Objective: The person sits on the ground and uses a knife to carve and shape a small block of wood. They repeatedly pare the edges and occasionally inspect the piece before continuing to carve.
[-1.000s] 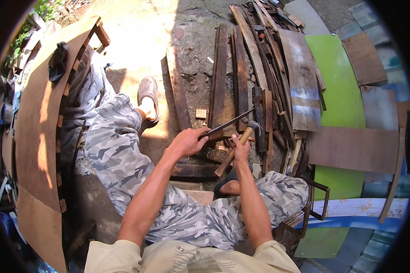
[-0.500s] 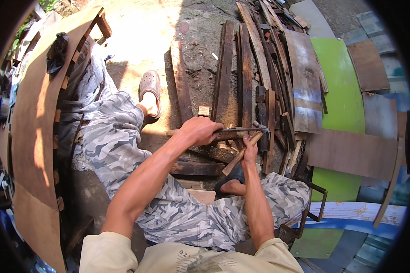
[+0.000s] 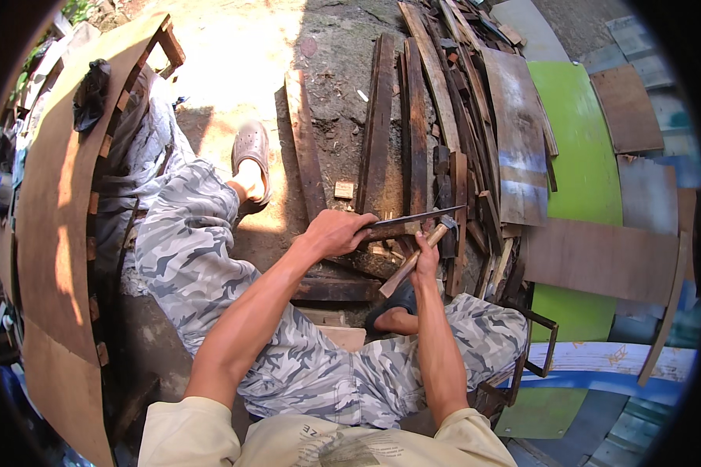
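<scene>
My left hand point(image 3: 335, 233) is closed around the grip end of a long, thin-bladed knife point(image 3: 424, 215). The blade points right and slightly away, its tip rising above the hammer head. My right hand point(image 3: 426, 261) is closed on a hammer point(image 3: 402, 274), whose wooden handle slants down to the left and whose metal head sits just past my fingers. A short dark piece of wood point(image 3: 393, 232) lies under the blade, between my hands; its right end is close to my right thumb. Whether my fingers also grip this wood is hard to see.
Long weathered planks point(image 3: 378, 117) lie on the ground ahead, with a heap of boards point(image 3: 475, 140) to the right. A small wood block point(image 3: 344, 191) sits beyond my left hand. A large plywood panel point(image 3: 54, 233) stands at the left. Green sheet point(image 3: 576, 132) lies far right.
The knife's blade has tilted, its tip rising up and away from the hammer head. My left hand has shifted slightly nearer, while my right hand has barely moved.
</scene>
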{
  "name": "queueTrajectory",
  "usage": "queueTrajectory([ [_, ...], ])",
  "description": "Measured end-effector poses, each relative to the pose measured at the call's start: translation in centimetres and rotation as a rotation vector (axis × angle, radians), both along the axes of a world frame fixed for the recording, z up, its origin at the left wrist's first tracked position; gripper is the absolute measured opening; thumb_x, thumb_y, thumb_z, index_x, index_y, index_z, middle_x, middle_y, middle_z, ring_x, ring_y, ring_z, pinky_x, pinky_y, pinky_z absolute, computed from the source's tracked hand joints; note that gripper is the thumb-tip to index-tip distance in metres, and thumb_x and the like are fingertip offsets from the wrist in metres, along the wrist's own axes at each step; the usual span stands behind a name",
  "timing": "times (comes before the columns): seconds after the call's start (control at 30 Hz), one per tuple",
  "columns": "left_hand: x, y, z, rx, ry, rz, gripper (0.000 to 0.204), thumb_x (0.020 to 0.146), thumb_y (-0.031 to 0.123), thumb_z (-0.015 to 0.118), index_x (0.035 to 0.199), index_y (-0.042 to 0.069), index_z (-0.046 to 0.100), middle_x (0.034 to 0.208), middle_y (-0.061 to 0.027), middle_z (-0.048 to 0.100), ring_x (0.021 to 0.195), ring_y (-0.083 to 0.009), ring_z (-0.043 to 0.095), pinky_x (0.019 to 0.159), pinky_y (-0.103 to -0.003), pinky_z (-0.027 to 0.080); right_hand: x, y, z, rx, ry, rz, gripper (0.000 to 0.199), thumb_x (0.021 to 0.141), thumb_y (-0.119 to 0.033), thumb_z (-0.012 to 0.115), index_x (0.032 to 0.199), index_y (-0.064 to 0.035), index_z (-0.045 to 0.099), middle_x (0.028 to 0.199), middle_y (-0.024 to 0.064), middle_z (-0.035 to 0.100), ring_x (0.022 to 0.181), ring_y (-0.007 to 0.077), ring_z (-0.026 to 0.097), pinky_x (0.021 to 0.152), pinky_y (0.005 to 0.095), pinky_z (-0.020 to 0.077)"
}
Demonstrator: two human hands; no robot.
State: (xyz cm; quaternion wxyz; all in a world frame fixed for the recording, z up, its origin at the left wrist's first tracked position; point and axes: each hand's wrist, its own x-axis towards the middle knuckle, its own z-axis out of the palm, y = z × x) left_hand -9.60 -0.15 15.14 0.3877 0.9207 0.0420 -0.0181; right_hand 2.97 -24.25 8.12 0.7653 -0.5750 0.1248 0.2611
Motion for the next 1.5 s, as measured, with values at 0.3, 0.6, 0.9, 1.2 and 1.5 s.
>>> queueTrajectory([
  [0.3, 0.7, -0.7, 0.5, 0.077, 0.057, -0.062, 0.031, 0.094, 0.026, 0.058, 0.124, 0.019, 0.064, 0.090, -0.0127, 0.072, 0.083, -0.0366, 0.070, 0.068, -0.050, 0.055, -0.3, 0.1, 0.1, 0.040, -0.009, -0.013, 0.019, 0.094, -0.009, 0.070, 0.099, -0.0123, 0.051, 0.101, 0.0026, 0.059, 0.098, 0.0218, 0.064, 0.086, 0.0454, 0.0604],
  [0.6, 1.0, -0.6, 0.7, 0.094, 0.074, -0.067, 0.032, 0.095, 0.025, 0.057, 0.125, 0.021, 0.063, 0.091, -0.0119, 0.072, 0.085, -0.0361, 0.070, 0.069, -0.050, 0.055, -0.6, 0.3, 0.7, 0.038, 0.004, -0.004, 0.018, 0.095, -0.010, 0.069, 0.100, -0.0127, 0.052, 0.103, 0.0032, 0.060, 0.098, 0.0218, 0.064, 0.087, 0.0443, 0.0606],
  [0.9, 1.2, -0.7, 1.0, 0.097, 0.083, -0.078, 0.031, 0.094, 0.026, 0.058, 0.125, 0.020, 0.063, 0.092, -0.0122, 0.073, 0.086, -0.0365, 0.070, 0.070, -0.050, 0.055, -0.7, 0.5, 0.9, 0.015, -0.016, -0.022, 0.016, 0.097, -0.008, 0.066, 0.102, -0.0120, 0.052, 0.101, 0.0014, 0.057, 0.095, 0.0180, 0.062, 0.089, 0.0427, 0.0604],
  [1.2, 1.0, -0.7, 0.3, 0.122, 0.034, -0.087, 0.032, 0.094, 0.025, 0.058, 0.124, 0.020, 0.064, 0.087, -0.0123, 0.072, 0.080, -0.0363, 0.070, 0.067, -0.050, 0.056, -0.7, 0.2, 0.7, 0.029, 0.008, 0.006, 0.016, 0.096, -0.007, 0.066, 0.103, -0.0117, 0.052, 0.102, 0.0024, 0.057, 0.099, 0.0201, 0.063, 0.089, 0.0469, 0.0610],
  [1.5, 0.5, -0.5, 2.4, 0.171, 0.116, -0.088, 0.032, 0.095, 0.027, 0.057, 0.125, 0.022, 0.065, 0.088, -0.0133, 0.073, 0.081, -0.0364, 0.071, 0.067, -0.050, 0.055, -1.8, 0.3, 0.8, -0.035, -0.084, 0.043, 0.017, 0.097, -0.011, 0.067, 0.109, -0.0071, 0.056, 0.103, 0.0023, 0.058, 0.099, 0.0178, 0.061, 0.092, 0.0418, 0.0584],
])
